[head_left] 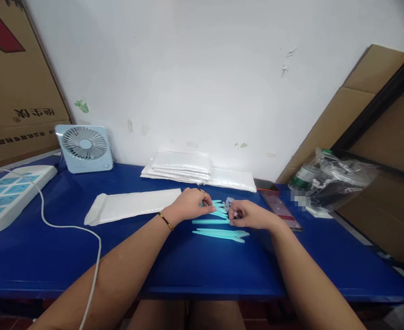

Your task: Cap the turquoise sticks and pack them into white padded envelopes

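My left hand (195, 204) is closed, its thumb and fingertips pinched at a fan of slim turquoise plastic tools (220, 212). Facing it from the other side, my right hand (245, 214) has its fingers curled, with the thumb and forefinger pinching the right end of a turquoise plastic stick (209, 222). Just below both hands lie several turquoise forked plastic tools (219, 234), their split ends pointing right. A crumpled greyish piece (228, 203) shows between the hands; I cannot make out what it is. Left of my left hand lies a white padded mailer (133, 206).
A stack of white padded mailers (181, 165) lies against the wall. At left stand a light-blue fan (85, 149) and a white power strip (16, 192), whose cable (99, 247) crosses my left forearm. A phone (281, 210) and a plastic bag (339, 183) lie to the right.
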Motion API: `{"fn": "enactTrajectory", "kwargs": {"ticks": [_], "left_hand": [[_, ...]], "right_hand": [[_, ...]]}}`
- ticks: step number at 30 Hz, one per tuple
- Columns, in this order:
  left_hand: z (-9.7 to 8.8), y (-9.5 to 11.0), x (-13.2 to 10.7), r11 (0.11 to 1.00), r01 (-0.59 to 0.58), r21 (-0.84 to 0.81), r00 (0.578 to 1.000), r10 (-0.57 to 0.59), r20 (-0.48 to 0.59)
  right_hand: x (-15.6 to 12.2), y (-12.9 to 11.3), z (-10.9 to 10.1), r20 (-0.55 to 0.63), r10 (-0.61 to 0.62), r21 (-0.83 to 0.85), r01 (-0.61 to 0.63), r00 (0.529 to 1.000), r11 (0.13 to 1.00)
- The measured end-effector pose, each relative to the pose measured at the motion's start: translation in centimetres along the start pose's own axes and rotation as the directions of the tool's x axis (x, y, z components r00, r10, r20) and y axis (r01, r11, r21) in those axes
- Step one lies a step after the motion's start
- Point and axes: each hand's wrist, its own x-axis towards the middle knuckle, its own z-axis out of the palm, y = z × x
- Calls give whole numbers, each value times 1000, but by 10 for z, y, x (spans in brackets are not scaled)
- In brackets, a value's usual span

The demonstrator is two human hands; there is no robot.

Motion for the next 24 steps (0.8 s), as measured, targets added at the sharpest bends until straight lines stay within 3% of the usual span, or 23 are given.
{"fn": "enactTrajectory", "kwargs": {"ticks": [4,8,11,13,15,17,20,24], "left_hand": [[6,7,1,999,-28,37,1000,28,1],[11,0,8,990,77,121,993,-66,-95],[11,-10,9,978,152,144,984,-136,-116],[11,-14,8,977,169,133,981,-154,-114],[11,-14,7,982,161,104,982,-148,-121],[9,-10,5,989,137,61,984,-129,-120],[6,0,3,998,69,-11,996,-70,-53],[6,9,-1,994,-73,-84,996,76,41]], "right_hand": [[3,2,-1,-153,1,2,-1,988,1000],[4,10,-4,-265,21,-67,-40,964,997],[1,16,-9,-367,87,-73,-121,926,990],[-3,16,-13,-375,125,-25,-145,919,989],[-8,12,-17,-272,108,43,-100,956,994],[-13,7,-19,-62,37,74,-32,997,997],[-16,1,-18,199,-3,2,3,980,1000],[-15,1,-15,209,32,-38,-24,977,999]]}}
